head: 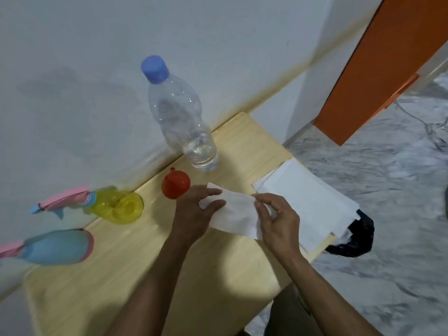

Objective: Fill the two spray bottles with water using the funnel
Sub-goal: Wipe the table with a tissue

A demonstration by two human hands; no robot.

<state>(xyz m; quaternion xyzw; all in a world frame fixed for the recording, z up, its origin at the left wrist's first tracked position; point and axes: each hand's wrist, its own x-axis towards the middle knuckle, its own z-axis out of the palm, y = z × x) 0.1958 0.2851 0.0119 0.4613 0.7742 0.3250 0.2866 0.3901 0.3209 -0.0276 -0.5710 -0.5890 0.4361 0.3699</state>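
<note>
A yellow spray bottle point(121, 207) with a pink and blue trigger head stands at the left of the wooden table point(135, 275). A blue spray bottle point(57, 247) stands nearer the left edge. The red funnel point(175, 185) sits mouth down by the wall. A clear water bottle point(180, 117) with a blue cap stands behind it, holding a little water. My left hand point(194, 214) and my right hand point(276, 220) both pinch a white tissue point(238, 214) just above the table, right of the funnel.
A stack of white tissues point(308, 202) lies on the table's right end. A black bag point(356, 236) lies on the marble floor beside it. A white wall runs behind the table, and an orange door point(378, 76) stands at upper right.
</note>
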